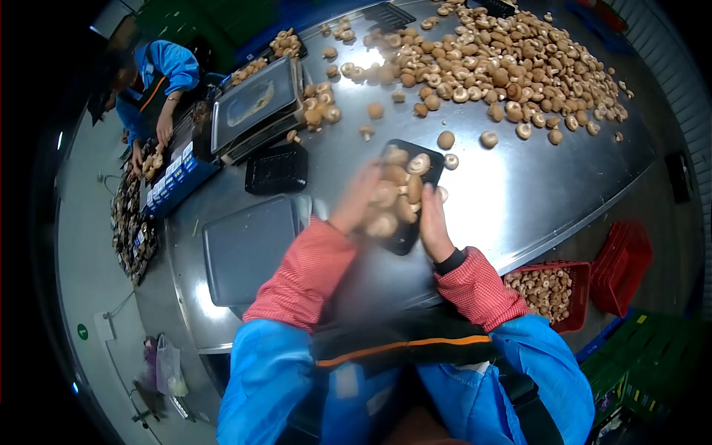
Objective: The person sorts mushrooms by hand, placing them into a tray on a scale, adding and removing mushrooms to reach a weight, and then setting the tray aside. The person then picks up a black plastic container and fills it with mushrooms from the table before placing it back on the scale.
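Observation:
A black plastic tray (pixel 436 165) filled with brown mushrooms lies on the steel table (pixel 534 185) in front of me. My left hand (pixel 356 199) rests on the tray's left side, blurred, its fingers over the mushrooms (pixel 397 194). My right hand (pixel 433 222) touches the tray's near right edge, fingers pressed against the mushrooms. Whether either hand grips a single mushroom is hidden by blur. A large heap of loose mushrooms (pixel 504 67) spreads over the far part of the table.
An empty black tray (pixel 277 169) lies to the left, a weighing scale (pixel 248 248) nearer me, another scale (pixel 256 107) behind it. A co-worker in blue (pixel 156 81) works at far left. Red crates (pixel 552 293), one holding mushrooms, stand on the floor at right.

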`<action>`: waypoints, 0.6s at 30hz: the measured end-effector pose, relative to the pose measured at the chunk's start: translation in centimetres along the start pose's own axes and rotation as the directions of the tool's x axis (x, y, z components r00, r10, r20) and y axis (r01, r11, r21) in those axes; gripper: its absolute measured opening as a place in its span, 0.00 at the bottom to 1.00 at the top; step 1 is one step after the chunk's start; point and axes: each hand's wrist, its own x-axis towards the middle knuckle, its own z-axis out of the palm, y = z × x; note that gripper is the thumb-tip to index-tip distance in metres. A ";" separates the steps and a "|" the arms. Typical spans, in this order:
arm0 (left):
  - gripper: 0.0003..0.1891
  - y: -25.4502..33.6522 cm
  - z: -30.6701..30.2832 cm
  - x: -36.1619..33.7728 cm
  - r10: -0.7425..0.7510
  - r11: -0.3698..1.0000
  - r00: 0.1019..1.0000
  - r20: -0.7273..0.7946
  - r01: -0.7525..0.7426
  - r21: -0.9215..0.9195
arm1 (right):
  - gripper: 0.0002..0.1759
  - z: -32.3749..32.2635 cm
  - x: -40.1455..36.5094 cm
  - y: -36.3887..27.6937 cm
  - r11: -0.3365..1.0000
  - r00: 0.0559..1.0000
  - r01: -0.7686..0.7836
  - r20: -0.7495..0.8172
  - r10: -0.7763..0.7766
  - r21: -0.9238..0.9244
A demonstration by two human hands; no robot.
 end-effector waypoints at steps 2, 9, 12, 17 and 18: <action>0.21 1.2 -4.8 -2.0 -0.064 0.991 0.998 0.010 0.063 0.117 | 0.28 3.8 -1.7 0.8 0.990 0.992 0.110 0.078 -0.103 -0.088; 0.23 1.1 -19.8 -9.6 -0.247 0.969 0.967 0.056 0.247 0.008 | 0.23 12.9 -5.2 -2.0 0.899 0.675 -0.293 0.596 0.435 -0.324; 0.23 0.8 -23.6 -12.5 -0.279 0.959 0.960 -0.001 0.278 0.056 | 0.19 13.1 -4.4 0.7 0.857 0.771 0.281 0.633 0.066 -0.432; 0.23 -1.4 -28.1 -14.9 -0.281 0.936 0.959 -0.031 0.281 0.214 | 0.21 8.0 0.5 0.7 0.312 0.921 0.387 0.376 -0.098 -0.868; 0.23 -1.6 -28.9 -15.1 -0.275 0.926 0.961 -0.030 0.273 0.259 | 0.23 6.4 1.9 2.2 0.143 0.929 0.362 0.343 -0.143 -0.921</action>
